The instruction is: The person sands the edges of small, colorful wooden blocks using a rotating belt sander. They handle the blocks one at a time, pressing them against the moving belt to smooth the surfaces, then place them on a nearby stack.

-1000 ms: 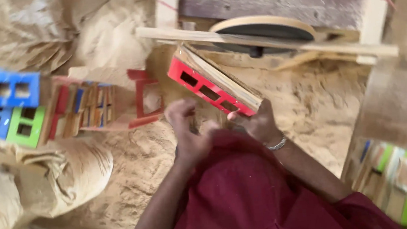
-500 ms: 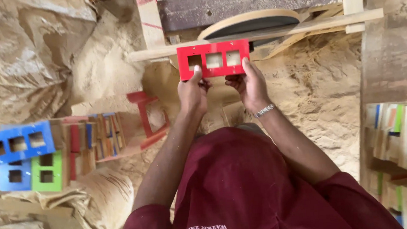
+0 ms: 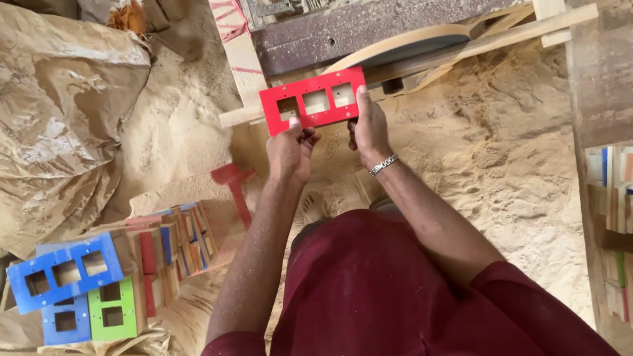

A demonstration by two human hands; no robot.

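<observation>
Sawdust-strewn workshop floor (image 3: pixel 480 133) — red three-window wooden frame (image 3: pixel 313 99), upper centre, clamped in left hand (image 3: pixel 291 148) and right hand (image 3: pixel 368 126) at sanding disc (image 3: pixel 396 45) — edge-sanding under way, steady pressure judged needed.

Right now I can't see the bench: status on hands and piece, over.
Left hand and right hand both grip red three-hole panel by its lower edge. Panel held up by sanding disc. Nothing between.

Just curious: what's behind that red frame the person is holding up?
Behind the red frame, a wooden bar and a tan sanding disc. Its three holes show pale wood; the rest is covered.
</observation>
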